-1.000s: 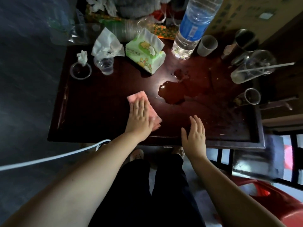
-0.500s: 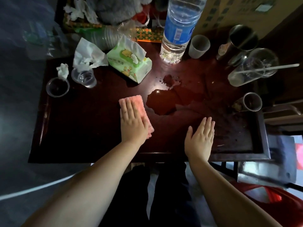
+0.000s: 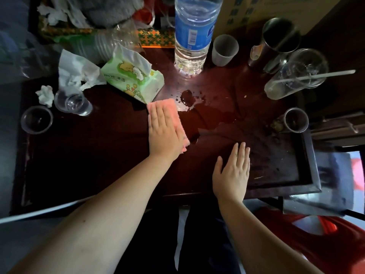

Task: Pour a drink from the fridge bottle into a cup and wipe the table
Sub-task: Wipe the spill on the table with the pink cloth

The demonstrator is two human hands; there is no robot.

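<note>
My left hand (image 3: 165,132) lies flat on a pink cloth (image 3: 167,106) and presses it onto the dark wooden table (image 3: 88,155). The cloth's right edge touches a puddle (image 3: 209,117) of spilled liquid at the table's middle. Fingers together, my right hand (image 3: 234,172) rests flat on the table near the front edge and holds nothing. A large clear bottle (image 3: 194,30) with a blue label stands at the back, with a small white cup (image 3: 225,50) just to its right.
A green tissue pack (image 3: 136,80) lies just behind the cloth. Crumpled tissues (image 3: 76,74) and clear plastic cups (image 3: 73,101) sit at the left. Metal cups (image 3: 280,36), a clear cup with a straw (image 3: 296,76) and a small cup (image 3: 296,119) crowd the right. A red stool (image 3: 316,234) stands at lower right.
My left hand has slid the pink cloth away from me and to the right, up to the puddle's edge. My right hand has stayed flat near the front edge.
</note>
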